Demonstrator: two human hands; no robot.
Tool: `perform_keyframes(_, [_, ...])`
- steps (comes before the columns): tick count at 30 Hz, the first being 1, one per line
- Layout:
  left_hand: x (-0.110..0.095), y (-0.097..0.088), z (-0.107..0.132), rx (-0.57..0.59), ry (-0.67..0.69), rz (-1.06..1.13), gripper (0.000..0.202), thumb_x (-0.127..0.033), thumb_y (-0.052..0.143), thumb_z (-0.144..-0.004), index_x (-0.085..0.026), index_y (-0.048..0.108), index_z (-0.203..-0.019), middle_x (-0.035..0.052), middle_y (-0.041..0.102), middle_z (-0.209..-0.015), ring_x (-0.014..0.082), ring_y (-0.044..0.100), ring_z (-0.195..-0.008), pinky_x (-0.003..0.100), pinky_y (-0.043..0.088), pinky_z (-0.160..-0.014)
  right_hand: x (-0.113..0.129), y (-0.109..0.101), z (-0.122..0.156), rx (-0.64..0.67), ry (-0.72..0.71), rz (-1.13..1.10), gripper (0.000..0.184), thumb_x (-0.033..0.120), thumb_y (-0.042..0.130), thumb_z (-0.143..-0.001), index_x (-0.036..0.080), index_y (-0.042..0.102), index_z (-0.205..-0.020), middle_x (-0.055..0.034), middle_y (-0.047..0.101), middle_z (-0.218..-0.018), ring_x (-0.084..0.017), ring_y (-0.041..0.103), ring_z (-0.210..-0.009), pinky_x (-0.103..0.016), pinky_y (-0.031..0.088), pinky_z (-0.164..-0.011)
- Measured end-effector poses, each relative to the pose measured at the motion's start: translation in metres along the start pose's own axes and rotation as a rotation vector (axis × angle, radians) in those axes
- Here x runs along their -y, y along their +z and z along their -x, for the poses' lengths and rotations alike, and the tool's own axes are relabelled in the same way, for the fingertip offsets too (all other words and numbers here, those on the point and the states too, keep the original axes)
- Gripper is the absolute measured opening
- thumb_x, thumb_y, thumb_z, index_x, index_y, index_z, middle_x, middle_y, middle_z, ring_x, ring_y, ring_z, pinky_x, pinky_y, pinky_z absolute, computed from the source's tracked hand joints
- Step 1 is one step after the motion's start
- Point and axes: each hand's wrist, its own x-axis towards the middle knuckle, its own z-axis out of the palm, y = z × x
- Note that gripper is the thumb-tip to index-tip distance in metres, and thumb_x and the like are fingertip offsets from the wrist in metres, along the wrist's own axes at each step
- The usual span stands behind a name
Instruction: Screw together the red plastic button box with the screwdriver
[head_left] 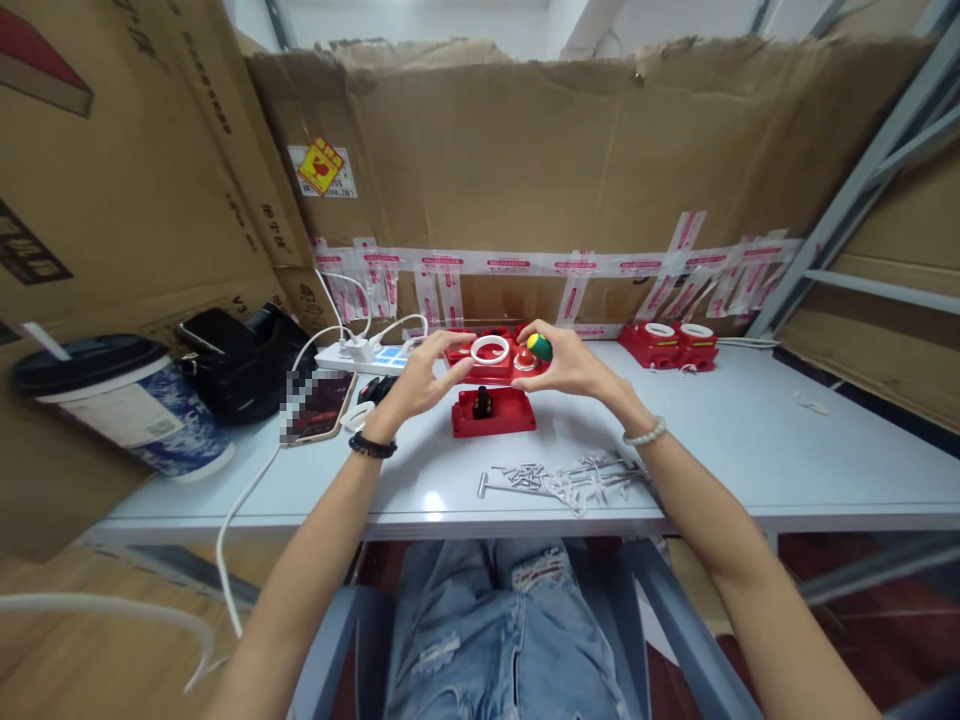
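My left hand (427, 377) grips the left end of a red plastic housing (491, 376), its thumb and forefinger apart along the edge. Set in that housing are a white ring (490, 349) and a red dome (525, 358). My right hand (566, 364) curves around the opposite end. Between its thumb and forefinger shows a rounded green and yellow handle (539, 347); whatever it belongs to is hidden. Just in front lies a shallow red tray-like base (510, 412) with a black part (482, 403) standing in it.
Loose screws and metal rods (559, 480) lie near the front edge. Two red units (667, 345) stand at back right. On the left are a phone (319, 408), power strip (390, 358), black bag (240, 370) and lidded cup (135, 410). Cardboard (525, 160) walls the back.
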Motion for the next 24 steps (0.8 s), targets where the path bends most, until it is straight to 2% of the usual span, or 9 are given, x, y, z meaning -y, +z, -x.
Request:
perform_keyframes(3, [-0.01,0.012,-0.007,0.061,0.09,-0.103,0.037,-0.04,0.047,-0.092,-0.022,0.052,-0.124,0.0085,0.055,-0.115,0.0224,0.052,-0.111,0.038,0.041,-0.099,0.007,0.001,0.003,-0.015,-0.067,0.168,0.048,0.035,0.074,-0.06,0.021,0.052,-0.101,-0.0032,0.061,-0.088,-0.018,0.051,-0.078,-0.03,0.039,-0.066])
perform_keyframes(8, [-0.008,0.017,-0.014,0.104,0.183,-0.249,0.036,-0.042,0.049,-0.091,-0.023,0.052,-0.121,0.008,0.052,-0.107,0.0232,0.055,-0.101,0.04,0.046,-0.091,0.014,-0.001,0.006,-0.027,-0.124,0.272,0.05,0.035,0.071,-0.062,0.02,0.05,-0.104,-0.0067,0.06,-0.098,-0.022,0.05,-0.089,-0.03,0.037,-0.064])
perform_keyframes(13, [-0.005,0.02,-0.015,0.084,0.206,-0.263,0.037,-0.041,0.046,-0.092,-0.02,0.048,-0.122,0.0096,0.05,-0.111,0.0234,0.055,-0.103,0.039,0.048,-0.09,0.016,-0.005,0.007,-0.05,-0.121,0.23,0.051,0.036,0.072,-0.061,0.019,0.052,-0.105,-0.0072,0.06,-0.098,-0.021,0.051,-0.089,-0.032,0.042,-0.069])
perform_keyframes(17, [-0.003,0.021,-0.016,0.028,0.207,-0.276,0.034,-0.039,0.044,-0.093,-0.02,0.047,-0.122,0.01,0.05,-0.112,0.0234,0.055,-0.104,0.041,0.048,-0.091,0.009,-0.008,0.003,-0.13,-0.047,0.015,0.058,0.05,0.073,-0.061,0.019,0.055,-0.107,-0.0073,0.062,-0.104,-0.02,0.055,-0.089,-0.034,0.044,-0.076])
perform_keyframes(18, [-0.003,0.021,-0.016,0.014,0.214,-0.283,0.035,-0.039,0.045,-0.093,-0.02,0.046,-0.122,0.01,0.049,-0.112,0.0233,0.055,-0.105,0.041,0.048,-0.092,0.007,-0.008,0.001,-0.164,0.01,-0.065,0.055,0.054,0.071,-0.063,0.019,0.057,-0.103,-0.0066,0.063,-0.099,-0.019,0.056,-0.084,-0.033,0.045,-0.073])
perform_keyframes(20, [-0.003,0.021,-0.016,-0.009,0.229,-0.298,0.035,-0.039,0.047,-0.092,-0.021,0.046,-0.123,0.0101,0.049,-0.112,0.0235,0.055,-0.105,0.041,0.048,-0.093,0.003,-0.009,-0.002,-0.198,0.159,-0.227,0.046,0.06,0.065,-0.068,0.018,0.061,-0.086,-0.0036,0.062,-0.077,-0.015,0.055,-0.066,-0.03,0.044,-0.061])
perform_keyframes(22, [-0.003,0.022,-0.017,-0.015,0.252,-0.3,0.036,-0.039,0.047,-0.092,-0.021,0.045,-0.122,0.0103,0.049,-0.111,0.024,0.054,-0.106,0.041,0.048,-0.093,0.001,-0.009,-0.004,-0.17,0.298,-0.375,0.044,0.063,0.059,-0.072,0.019,0.056,-0.067,0.0008,0.051,-0.054,-0.011,0.045,-0.048,-0.027,0.037,-0.047])
perform_keyframes(24, [-0.004,0.023,-0.017,-0.017,0.274,-0.292,0.036,-0.04,0.047,-0.092,-0.021,0.045,-0.123,0.0107,0.048,-0.112,0.0245,0.053,-0.106,0.042,0.047,-0.094,-0.001,-0.008,-0.005,-0.121,0.373,-0.492,0.046,0.063,0.06,-0.072,0.02,0.048,-0.058,0.0041,0.042,-0.045,-0.008,0.037,-0.039,-0.025,0.03,-0.039])
